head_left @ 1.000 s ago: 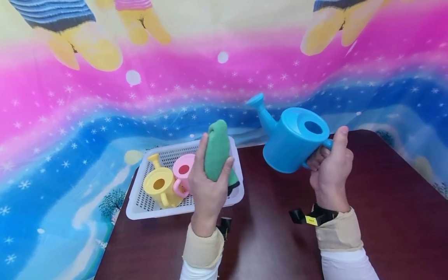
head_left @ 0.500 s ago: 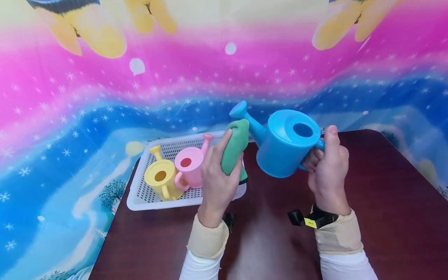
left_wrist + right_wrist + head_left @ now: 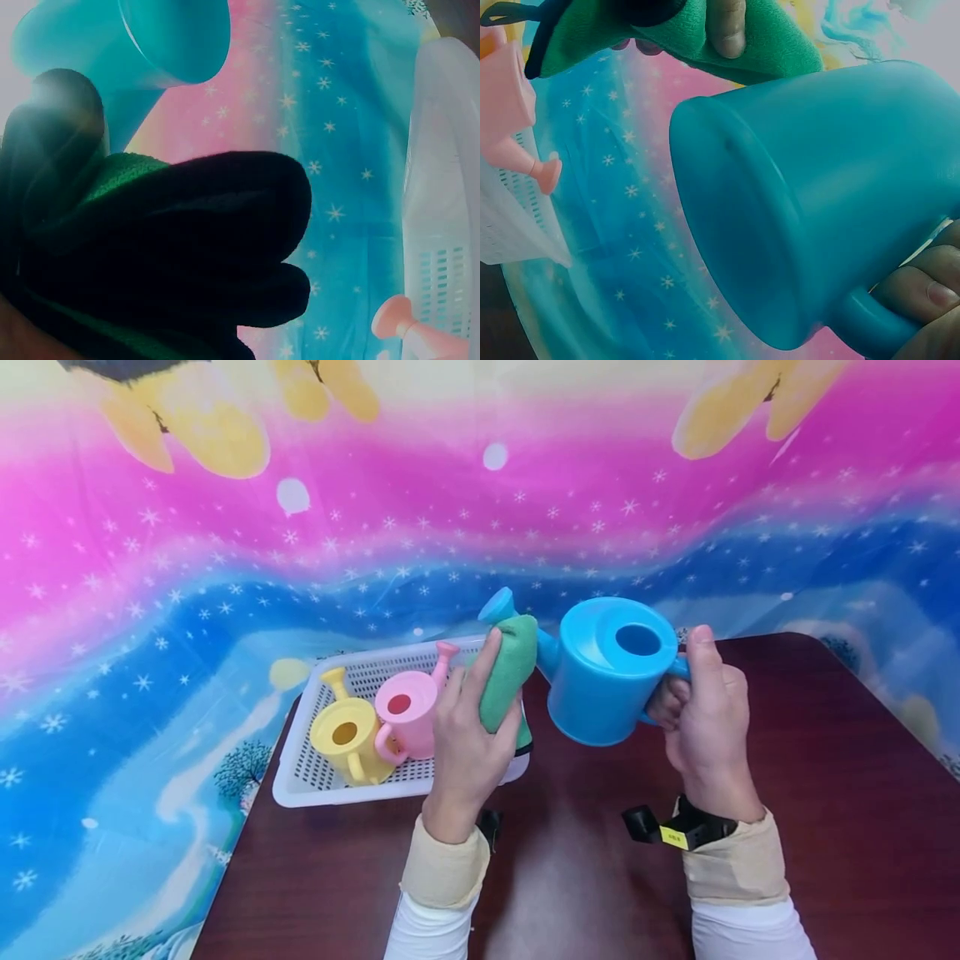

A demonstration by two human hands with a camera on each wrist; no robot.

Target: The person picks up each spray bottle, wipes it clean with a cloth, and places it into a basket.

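My right hand [image 3: 708, 727] grips the handle of a blue watering can [image 3: 607, 685] and holds it up above the table, its spout toward the left. In the right wrist view the fingers [image 3: 922, 289] curl round that handle beneath the can's body [image 3: 840, 172]. A folded green cloth [image 3: 512, 668] with a dark edge is held in my left hand [image 3: 472, 743], thumb on one side and fingers on the other. The cloth overlaps the can's spout just below the sprinkler head [image 3: 498, 606]. Dark and backlit, the cloth and fingers fill much of the left wrist view.
At the left a white perforated basket [image 3: 300, 797] stands on the dark brown table [image 3: 585, 860]. Inside it are a yellow watering can [image 3: 348, 739] and a pink watering can [image 3: 408, 706], side by side. A patterned backdrop [image 3: 420, 527] hangs behind the table.
My left hand has moved right with the green cloth, from over the basket to the blue can's spout. The blue can has shifted left and slightly down toward the cloth.
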